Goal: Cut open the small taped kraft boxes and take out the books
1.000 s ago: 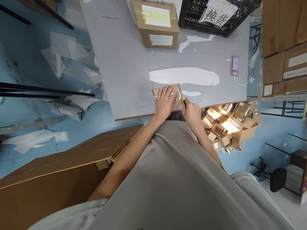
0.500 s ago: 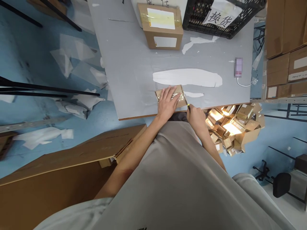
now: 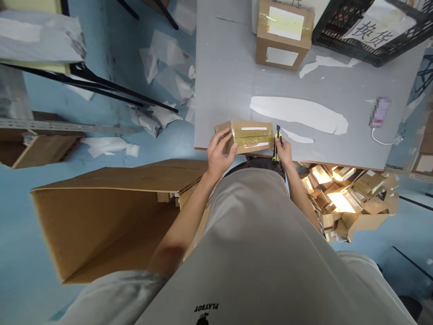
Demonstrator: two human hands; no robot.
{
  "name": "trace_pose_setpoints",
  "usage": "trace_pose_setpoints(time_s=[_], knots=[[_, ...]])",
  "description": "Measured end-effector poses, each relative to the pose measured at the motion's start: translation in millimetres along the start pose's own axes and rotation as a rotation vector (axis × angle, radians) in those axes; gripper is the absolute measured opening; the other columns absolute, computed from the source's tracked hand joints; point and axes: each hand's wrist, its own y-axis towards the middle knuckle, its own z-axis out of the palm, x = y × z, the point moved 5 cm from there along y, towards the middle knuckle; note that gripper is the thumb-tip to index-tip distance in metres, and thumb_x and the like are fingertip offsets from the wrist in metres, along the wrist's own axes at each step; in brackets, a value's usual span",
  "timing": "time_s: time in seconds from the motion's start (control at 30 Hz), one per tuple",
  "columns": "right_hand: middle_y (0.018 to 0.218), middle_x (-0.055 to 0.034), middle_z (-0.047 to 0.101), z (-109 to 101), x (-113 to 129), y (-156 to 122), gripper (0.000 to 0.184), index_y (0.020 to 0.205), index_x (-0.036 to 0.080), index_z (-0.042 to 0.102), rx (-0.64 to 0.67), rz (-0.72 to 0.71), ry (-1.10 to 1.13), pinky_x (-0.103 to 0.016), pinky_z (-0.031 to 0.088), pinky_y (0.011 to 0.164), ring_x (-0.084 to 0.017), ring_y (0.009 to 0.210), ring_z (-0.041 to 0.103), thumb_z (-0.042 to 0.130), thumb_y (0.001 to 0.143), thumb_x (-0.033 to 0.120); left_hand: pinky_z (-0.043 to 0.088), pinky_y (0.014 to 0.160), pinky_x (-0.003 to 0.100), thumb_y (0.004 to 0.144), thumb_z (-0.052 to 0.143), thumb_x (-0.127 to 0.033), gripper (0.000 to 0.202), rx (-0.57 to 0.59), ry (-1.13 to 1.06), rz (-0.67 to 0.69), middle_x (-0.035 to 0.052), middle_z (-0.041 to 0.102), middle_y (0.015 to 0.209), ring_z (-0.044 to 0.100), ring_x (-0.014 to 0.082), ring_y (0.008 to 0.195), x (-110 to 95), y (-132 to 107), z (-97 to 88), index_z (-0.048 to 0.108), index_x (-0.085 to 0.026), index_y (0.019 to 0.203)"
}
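A small brown cardboard box (image 3: 250, 136) wrapped in clear tape rests at the near edge of the grey table (image 3: 230, 81). My left hand (image 3: 219, 151) grips the box's left end, fingers curled over its top. My right hand (image 3: 283, 151) is closed round a yellow and black utility knife (image 3: 277, 142) and sits against the box's right end, the blade end pointing up.
A larger taped box (image 3: 282, 34) and a black crate (image 3: 368, 31) with a paper sign stand at the table's far side. A phone on a cable (image 3: 380, 113) lies at right. A big open carton (image 3: 111, 212) stands on the floor at left, a pile of small boxes (image 3: 348, 194) at right.
My left hand slid from flat on the box's top to gripping its left end. My right hand with the knife moved from the box's near side to its right end. The camera turned left.
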Motion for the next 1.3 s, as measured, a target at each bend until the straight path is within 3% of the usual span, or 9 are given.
trace_pose_setpoints(time_s=[0.1,0.17,0.3,0.47,0.67,0.77,0.87,1.07,1.3], knots=[[0.078,0.0029,0.067,-18.4,8.2,-12.4,0.031,0.091,0.024,0.06,-0.058,-0.043,-0.07,-0.026,0.062,0.077,-0.018,0.078,0.076,0.056,0.114,0.045,0.06,0.126,0.052,0.119,0.044,-0.069,0.063,0.003,-0.108,-0.069,0.0189,0.07,0.159,0.068,0.0319,0.152,-4.1,-3.1,3.2,0.073,-0.025,0.153],[0.078,0.0021,0.068,-43.7,10.9,-20.0,0.031,0.093,0.024,0.059,-0.122,-0.056,-0.133,-0.027,0.061,0.077,-0.02,0.078,0.079,0.056,0.114,0.046,0.064,0.122,0.048,0.117,0.051,-0.065,0.056,0.037,-0.244,-0.119,0.019,0.067,0.162,0.068,0.0312,0.152,-5.6,-1.0,18.8,0.073,-0.025,0.15],[0.081,-0.0028,0.074,-89.1,10.0,-27.4,0.03,0.094,0.024,0.061,-0.21,-0.046,-0.296,-0.03,0.06,0.081,-0.024,0.084,0.082,0.052,0.115,0.042,0.067,0.118,0.044,0.11,0.068,-0.048,0.039,0.177,-0.472,-0.198,0.0196,0.062,0.167,0.071,0.0287,0.15,-0.2,8.0,73.7,0.068,-0.023,0.139],[0.087,-0.0097,0.079,-103.8,2.2,-25.9,0.035,0.097,0.022,0.066,-0.238,-0.043,-0.436,-0.032,0.058,0.082,-0.028,0.09,0.082,0.048,0.117,0.045,0.068,0.112,0.043,0.092,0.08,-0.027,0.023,0.342,-0.599,-0.238,0.0212,0.06,0.163,0.075,0.0292,0.143,19.0,17.5,129.5,0.064,-0.02,0.107],[0.089,-0.0122,0.08,-105.2,2.1,-26.8,0.049,0.107,0.022,0.074,-0.224,-0.176,-0.504,-0.037,0.058,0.084,-0.032,0.094,0.079,0.045,0.118,0.058,0.066,0.118,0.045,0.079,0.087,-0.025,0.031,0.362,-0.747,-0.298,0.0158,0.061,0.163,0.072,0.031,0.145,36.3,18.4,139.5,0.062,-0.021,0.097],[0.114,-0.0198,0.084,-109.9,17.4,-33.7,0.051,0.126,0.018,0.079,-0.266,-0.284,-0.607,-0.042,0.059,0.095,-0.035,0.11,0.079,0.041,0.119,0.051,0.066,0.118,0.05,0.079,0.087,-0.03,0.033,0.359,-0.815,-0.345,0.0147,0.063,0.165,0.071,0.0339,0.148,41.2,16.3,139.5,0.064,-0.023,0.102],[0.14,-0.0216,0.08,-97.4,47.0,-44.1,0.053,0.151,0.019,0.075,-0.193,-0.454,-0.713,-0.044,0.058,0.105,-0.035,0.127,0.076,0.038,0.121,0.042,0.066,0.119,0.055,0.081,0.086,-0.032,0.034,0.367,-0.854,-0.373,0.0149,0.065,0.166,0.068,0.0365,0.153,42.3,14.0,140.2,0.063,-0.025,0.105],[0.149,-0.0134,0.078,-26.6,100.4,-56.3,0.052,0.169,0.028,0.064,0.357,-0.611,-1.154,-0.034,0.055,0.091,-0.031,0.123,0.077,0.041,0.123,0.033,0.067,0.117,0.046,0.083,0.082,-0.031,0.036,0.346,-0.873,-0.354,0.0125,0.07,0.159,0.069,0.0308,0.15,34.7,13.9,138.1,0.06,-0.025,0.112],[0.147,-0.0178,0.076,-3.4,118.6,-45.0,0.048,0.162,0.025,0.064,0.459,-0.634,-1.466,-0.037,0.049,0.087,-0.032,0.116,0.077,0.04,0.121,0.021,0.068,0.115,0.043,0.086,0.079,-0.026,0.036,0.335,-0.876,-0.319,0.012,0.069,0.153,0.069,0.0295,0.148,31.1,13.7,134.9,0.059,-0.025,0.116]])
